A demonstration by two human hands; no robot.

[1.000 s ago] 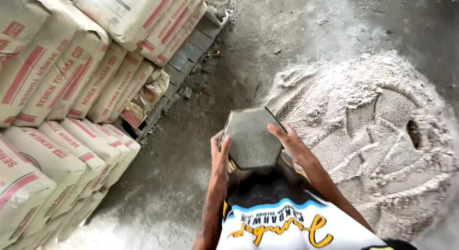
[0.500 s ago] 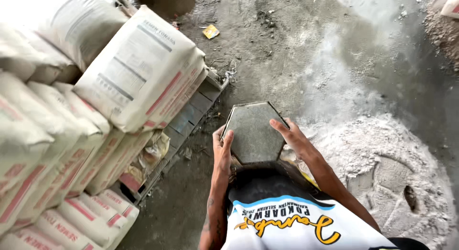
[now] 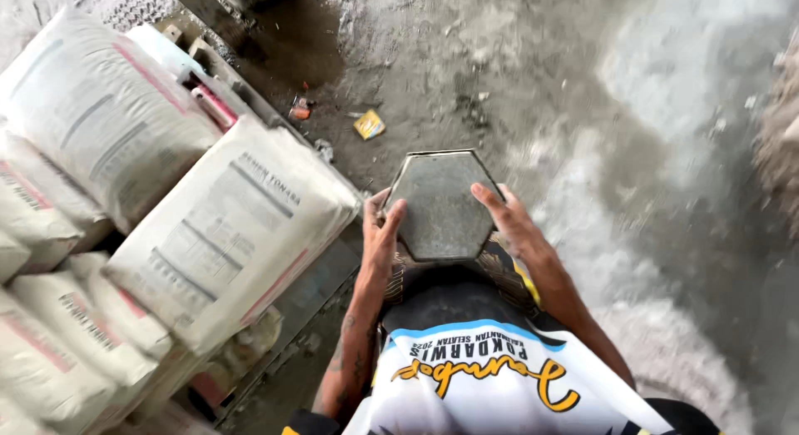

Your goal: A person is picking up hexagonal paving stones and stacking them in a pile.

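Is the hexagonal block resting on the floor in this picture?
No, both hands, the left hand and the right hand, hold the grey hexagonal block by its sides, in front of the body and above the floor.

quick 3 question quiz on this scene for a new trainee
1. What shape is the grey block held in front of the person?
2. True or false: only the right hand grips the block.
3. Which lies on the person's left: A) stacked sacks, B) a wheelbarrow, C) a ladder?

Key
1. Six-sided, a hexagon.
2. False: the left hand grips the opposite edge too.
3. A.
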